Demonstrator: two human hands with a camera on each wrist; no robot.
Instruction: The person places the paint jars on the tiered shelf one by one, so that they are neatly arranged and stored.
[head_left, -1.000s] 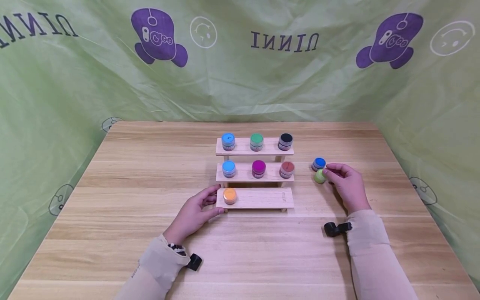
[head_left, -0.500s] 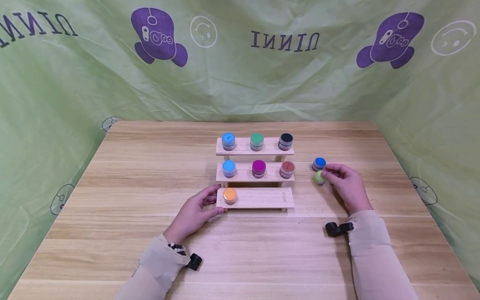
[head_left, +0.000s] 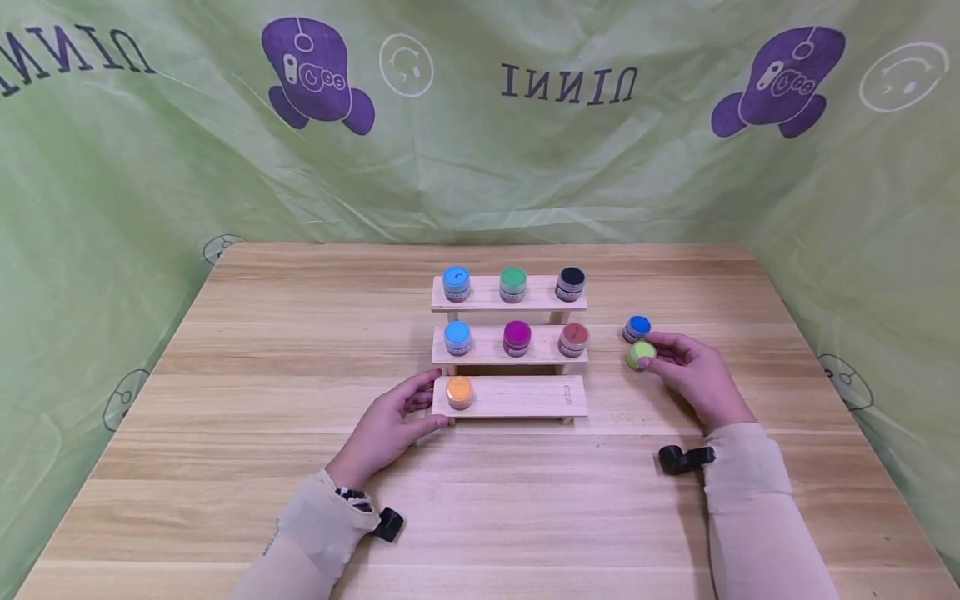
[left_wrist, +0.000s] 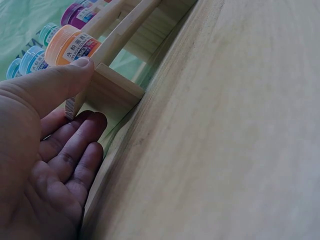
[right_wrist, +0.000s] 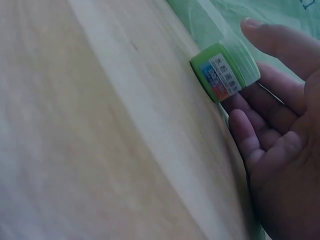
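A small lime-green gouache paint jar (head_left: 641,356) stands upright on the table at the right. My right hand (head_left: 697,379) is around its right side; in the right wrist view the thumb (right_wrist: 280,42) is apart from the jar, and the fingers lie behind it. Whether they touch it I cannot tell. My left hand (head_left: 390,429) holds the left end of the lowest step of a wooden tiered stand (head_left: 525,397), its thumb (left_wrist: 65,80) at the front corner beside an orange paint jar (head_left: 460,392).
A dark blue jar (head_left: 637,327) stands just behind the lime one. The middle step bears light blue, magenta (head_left: 517,337) and brown jars; on the top step are blue, green (head_left: 513,284) and black ones. A green cloth (head_left: 480,167) hangs behind the table (head_left: 525,517).
My right thumb has come away from the lime-green jar's top, so more of its lid shows. The right wrist has shifted slightly right. My left hand stays in place.
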